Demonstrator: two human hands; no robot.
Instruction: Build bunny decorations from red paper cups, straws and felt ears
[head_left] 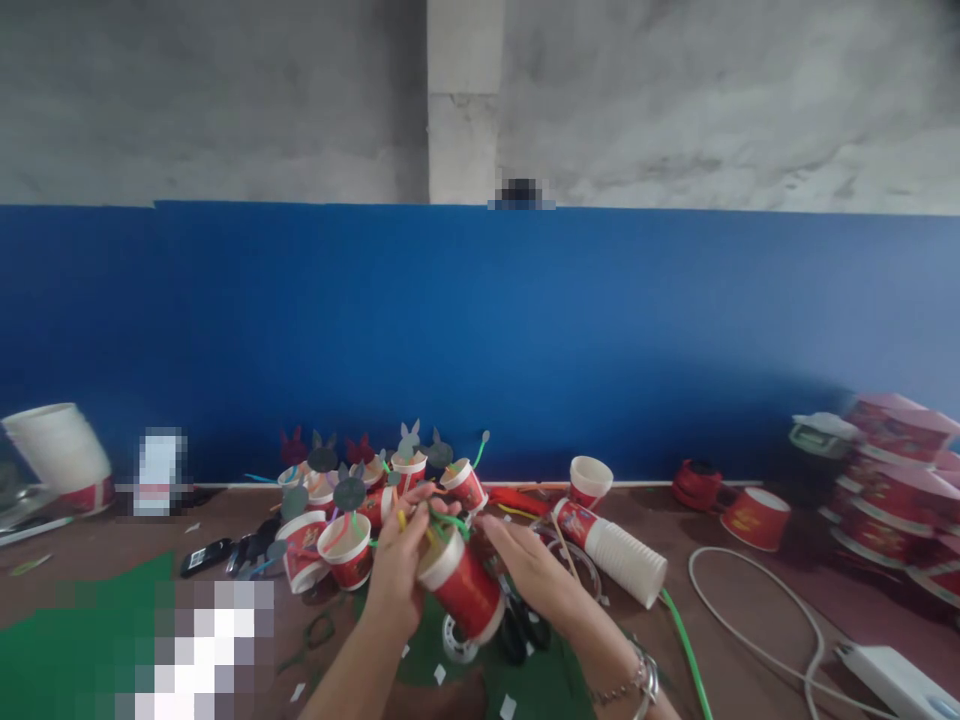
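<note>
My left hand is closed round the rim side of a red paper cup with a white rim. The cup is tilted, its mouth toward the upper left. A green pipe cleaner and a yellow strip show at its mouth, partly hidden by my fingers. My right hand is beside the cup with fingers stretched out, fingertips close to the pipe cleaner; whether they touch it I cannot tell. Black-handled scissors and a roll of tape lie below the cup.
Several red cups with rabbit-shaped cutouts stand at left-centre. A stack of cups lies to the right, near a white cable. More red containers are piled far right. A blue partition rises behind the table.
</note>
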